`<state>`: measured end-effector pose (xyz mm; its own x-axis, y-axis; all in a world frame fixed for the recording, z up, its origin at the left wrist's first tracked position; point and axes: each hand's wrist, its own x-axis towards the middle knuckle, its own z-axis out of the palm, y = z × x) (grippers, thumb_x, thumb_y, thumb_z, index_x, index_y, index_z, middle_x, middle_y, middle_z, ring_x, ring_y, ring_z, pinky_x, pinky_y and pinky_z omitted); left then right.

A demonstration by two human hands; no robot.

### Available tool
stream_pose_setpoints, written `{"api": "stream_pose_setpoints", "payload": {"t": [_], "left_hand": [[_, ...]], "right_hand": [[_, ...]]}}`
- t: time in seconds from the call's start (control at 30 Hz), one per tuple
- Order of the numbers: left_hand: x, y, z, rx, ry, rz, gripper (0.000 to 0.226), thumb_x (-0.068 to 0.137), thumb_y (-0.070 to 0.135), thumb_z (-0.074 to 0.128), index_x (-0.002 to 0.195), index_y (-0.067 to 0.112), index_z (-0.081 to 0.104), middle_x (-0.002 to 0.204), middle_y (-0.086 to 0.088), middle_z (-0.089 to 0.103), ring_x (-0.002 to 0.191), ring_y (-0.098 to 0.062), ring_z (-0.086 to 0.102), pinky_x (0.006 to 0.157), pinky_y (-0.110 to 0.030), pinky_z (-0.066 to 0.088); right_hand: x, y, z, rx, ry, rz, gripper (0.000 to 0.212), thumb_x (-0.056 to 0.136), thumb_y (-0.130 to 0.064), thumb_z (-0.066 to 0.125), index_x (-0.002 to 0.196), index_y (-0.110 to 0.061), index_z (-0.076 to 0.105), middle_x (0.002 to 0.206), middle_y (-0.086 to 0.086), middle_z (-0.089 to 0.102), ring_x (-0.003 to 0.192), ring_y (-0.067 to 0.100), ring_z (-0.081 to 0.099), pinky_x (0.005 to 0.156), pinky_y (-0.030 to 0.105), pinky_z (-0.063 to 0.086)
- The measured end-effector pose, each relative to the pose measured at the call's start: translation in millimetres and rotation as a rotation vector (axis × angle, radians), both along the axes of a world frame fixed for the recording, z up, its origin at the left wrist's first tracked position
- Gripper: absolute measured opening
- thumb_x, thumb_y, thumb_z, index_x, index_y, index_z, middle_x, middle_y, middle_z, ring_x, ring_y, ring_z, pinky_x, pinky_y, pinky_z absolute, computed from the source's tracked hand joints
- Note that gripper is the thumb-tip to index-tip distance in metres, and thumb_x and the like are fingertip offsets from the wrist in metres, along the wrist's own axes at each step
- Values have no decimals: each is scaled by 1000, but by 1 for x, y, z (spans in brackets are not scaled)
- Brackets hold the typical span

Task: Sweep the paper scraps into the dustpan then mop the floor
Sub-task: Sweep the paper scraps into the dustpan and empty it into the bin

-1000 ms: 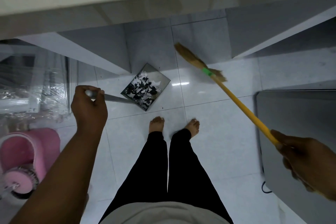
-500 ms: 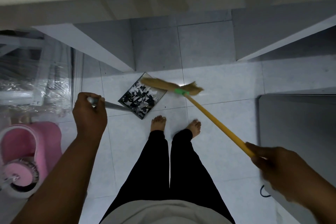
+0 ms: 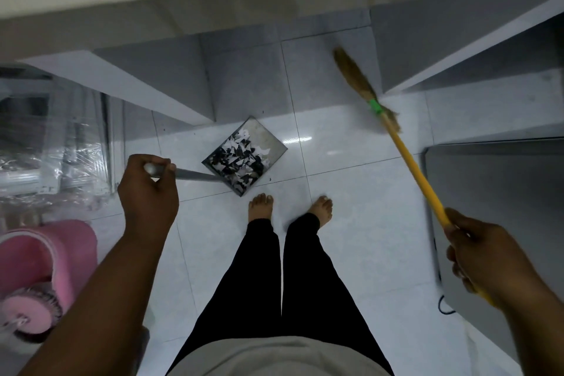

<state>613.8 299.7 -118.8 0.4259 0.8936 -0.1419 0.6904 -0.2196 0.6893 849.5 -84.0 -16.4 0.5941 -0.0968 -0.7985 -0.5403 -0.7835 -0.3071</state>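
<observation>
Open white floor (image 3: 360,210) is being shown mid-frame, between grey boxes (image 3: 158,79). The dustpan (image 3: 266,139), centre, is being held by the left hand (image 3: 148,192), paper scraps (image 3: 241,159) piled inside. The broom (image 3: 396,143), right, is being gripped by the right hand (image 3: 485,256).

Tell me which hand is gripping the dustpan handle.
The left hand, with its fingers curled round the grey dustpan handle. The right hand grips the yellow broom stick instead.
</observation>
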Motion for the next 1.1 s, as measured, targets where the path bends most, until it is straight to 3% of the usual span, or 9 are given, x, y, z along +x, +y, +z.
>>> {"api": "stream_pose_setpoints", "payload": {"t": [0.13, 0.3, 0.4, 0.5, 0.63, 0.77, 0.87, 0.97, 1.1], "left_hand": [[17, -1, 1, -13, -4, -84, 10, 92, 6, 65, 99, 9, 60, 94, -1, 63, 83, 7, 59, 73, 3, 40], [40, -3, -5, -34, 11, -208, 15, 92, 7, 65, 98, 19, 58, 89, 18, 60, 85, 19, 56, 72, 3, 41], [54, -7, -11, -39, 6, -263, 11, 92, 6, 64, 98, 13, 60, 92, 4, 63, 85, 17, 57, 72, 1, 43], [65, -14, -17, -27, 9, -332, 11, 92, 6, 64, 98, 14, 59, 94, 1, 63, 82, 10, 58, 73, -2, 45], [73, -20, -22, 2, 26, -389, 11, 92, 9, 64, 97, 15, 57, 91, 2, 61, 80, -2, 54, 74, -14, 47], [75, -19, -23, -12, 16, -410, 13, 92, 9, 64, 96, 17, 55, 91, 1, 61, 83, -4, 56, 75, -15, 48], [72, -15, -18, -21, 11, -388, 18, 92, 8, 64, 95, 22, 53, 92, 1, 60, 83, -5, 56, 75, -10, 46], [62, -13, -12, -32, 9, -340, 18, 91, 7, 65, 96, 21, 55, 94, 0, 62, 79, -1, 59, 74, -4, 46], [30, -14, -9, -20, -6, -242, 24, 91, 8, 65, 91, 29, 55, 88, 12, 62, 82, 9, 60, 72, 1, 44]], "right_hand": [[-12, -36, 3, -19, 17, -188, 26, 99, -25, 54, 112, -46, 61, 56, 8, 54, 39, 19, 42, 42, 26, 35], [-25, -71, 2, -67, 42, -360, 38, 93, -23, 63, 128, -35, 59, 56, 6, 52, 39, 16, 41, 42, 25, 34], [-37, -77, -11, -72, 81, -326, 51, 89, -13, 66, 137, -22, 52, 55, 6, 46, 39, 16, 38, 41, 24, 33], [-58, -72, -26, -44, 190, -265, 42, 91, -6, 61, 131, -16, 56, 56, 6, 44, 41, 18, 39, 44, 25, 32], [-103, -53, -17, 29, 363, -173, 47, 94, -10, 57, 136, -30, 51, 53, 2, 47, 39, 15, 39, 42, 21, 33], [-124, -47, 22, 67, 466, -161, 37, 93, -12, 60, 119, -39, 63, 54, 5, 44, 42, 16, 33, 42, 20, 28], [-130, -52, 56, 28, 405, -99, 36, 89, -16, 67, 115, -41, 66, 54, 5, 53, 45, 14, 44, 48, 24, 38], [-130, -68, 80, 104, 469, -97, 23, 83, -19, 75, 106, -27, 75, 54, 9, 58, 52, 22, 53, 61, 30, 41], [-120, -78, 72, 149, 376, -219, 29, 87, -7, 69, 100, -31, 77, 51, 10, 52, 47, 22, 48, 48, 26, 40]]}}
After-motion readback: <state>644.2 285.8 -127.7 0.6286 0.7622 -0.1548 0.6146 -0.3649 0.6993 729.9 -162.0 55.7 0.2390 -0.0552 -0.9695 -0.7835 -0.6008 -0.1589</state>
